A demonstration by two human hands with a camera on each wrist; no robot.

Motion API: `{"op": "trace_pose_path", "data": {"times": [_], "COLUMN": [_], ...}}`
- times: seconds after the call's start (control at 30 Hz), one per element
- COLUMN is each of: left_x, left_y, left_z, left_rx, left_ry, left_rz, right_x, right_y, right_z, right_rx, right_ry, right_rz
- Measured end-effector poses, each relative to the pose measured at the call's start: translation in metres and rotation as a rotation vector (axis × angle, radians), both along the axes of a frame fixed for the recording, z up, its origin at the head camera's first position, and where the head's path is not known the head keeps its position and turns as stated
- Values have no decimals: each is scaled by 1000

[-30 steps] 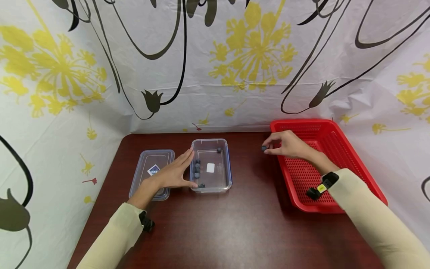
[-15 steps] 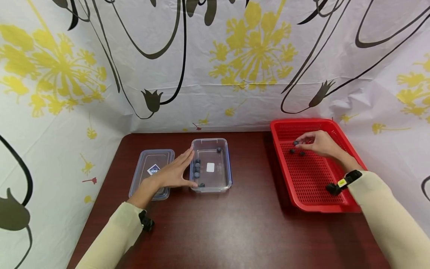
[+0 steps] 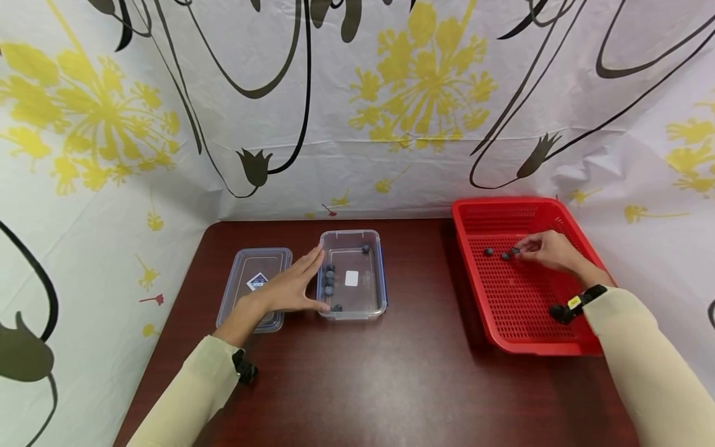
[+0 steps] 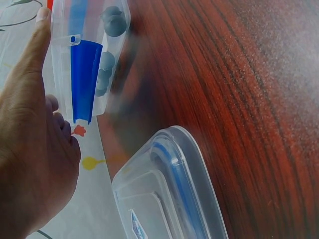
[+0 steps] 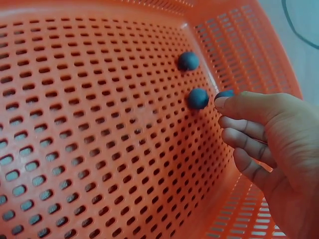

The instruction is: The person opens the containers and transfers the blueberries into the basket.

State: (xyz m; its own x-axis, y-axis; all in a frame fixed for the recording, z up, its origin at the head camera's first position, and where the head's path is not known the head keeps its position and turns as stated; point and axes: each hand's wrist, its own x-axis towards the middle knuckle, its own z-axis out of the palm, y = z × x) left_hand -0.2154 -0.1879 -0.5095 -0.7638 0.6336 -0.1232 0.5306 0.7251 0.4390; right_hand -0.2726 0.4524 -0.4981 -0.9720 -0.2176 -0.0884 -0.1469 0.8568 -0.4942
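Note:
My right hand (image 3: 553, 251) pinches a blueberry (image 5: 225, 94) between thumb and finger, low inside the red basket (image 3: 503, 298). Two loose blueberries lie beside it on the basket floor, one blueberry (image 5: 198, 98) right by the fingertips and another blueberry (image 5: 188, 61) farther off. On the left, my left hand (image 3: 286, 290) rests along the left side of a clear plastic box (image 3: 365, 298), thumb and straight fingers spread apart. Several blueberries (image 3: 329, 279) sit in that box, mostly along its left wall. One more blueberry (image 3: 365, 248) is near its far right corner.
A clear lid (image 3: 237, 279) with a blue and white label lies on the dark wooden table (image 3: 402, 372), left of the box and partly under my left forearm. Patterned white cloth (image 3: 335, 124) stands behind the table and along both sides.
My right hand has carried a blueberry from the table between box and basket into the basket, then lower and to the right beside the other two. My left hand has stayed at the box.

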Motion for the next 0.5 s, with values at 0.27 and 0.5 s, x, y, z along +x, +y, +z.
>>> {"op": "trace_pose_path", "data": {"times": [0.27,0.5], "left_x": [1,1], "left_y": [-1,0], "left_z": [1,2], "left_rx": [11,23], "left_ry": [12,11], "left_rz": [-4,-12], "right_x": [0,0], "right_y": [7,5], "right_z": [-5,-10], "right_rx": [2,19], "right_ry": [-62,-59], "right_rz": [4,25]}}
